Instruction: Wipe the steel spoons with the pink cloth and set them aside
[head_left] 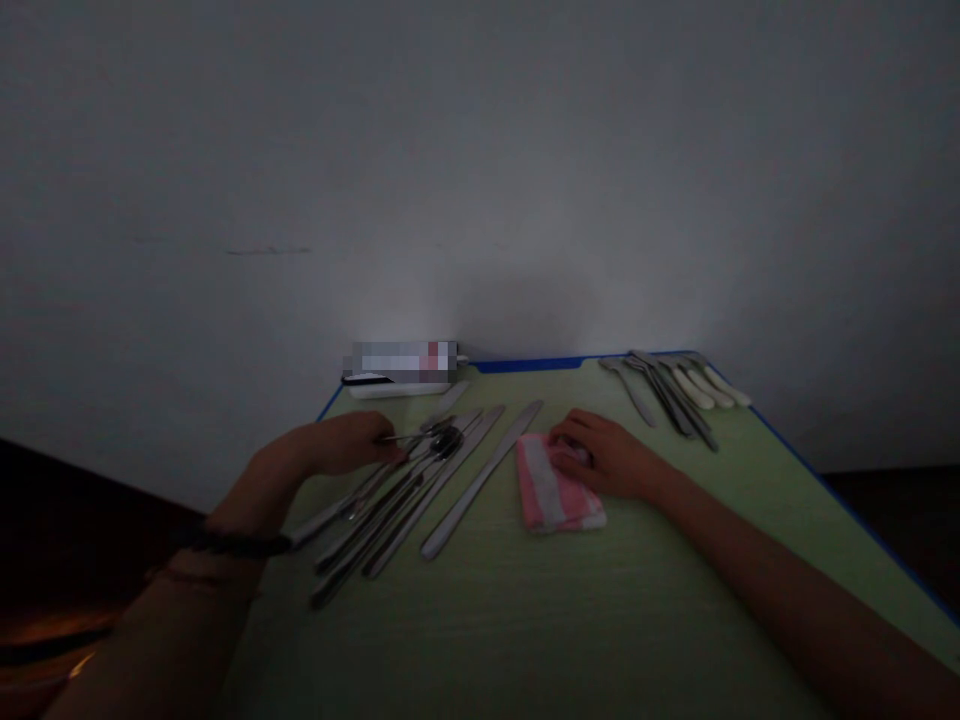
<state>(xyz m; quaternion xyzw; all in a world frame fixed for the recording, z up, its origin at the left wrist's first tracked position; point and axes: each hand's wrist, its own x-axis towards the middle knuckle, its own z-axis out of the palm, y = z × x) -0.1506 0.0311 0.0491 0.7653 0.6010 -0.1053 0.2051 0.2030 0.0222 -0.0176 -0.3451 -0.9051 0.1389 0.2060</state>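
Observation:
My left hand (367,440) is over the pile on the left side of the table, its fingers closed on the thin handle of a spoon (439,426). Below and around it lie several table knives (397,535) and spoons (448,442), overlapping at a slant. A single table knife (480,482) lies a little apart, to the right of the pile. My right hand (600,452) rests on a folded pink-and-white cloth (551,490), fingers curled against its upper right part. The palm side is hidden.
The green table (465,640) has a blue edge (525,366) against a grey wall (480,180). Several forks (630,390) and pieces with white handles (694,388) lie at the back right. A white box-like object (401,390), partly blurred, stands at the back left. The light is dim.

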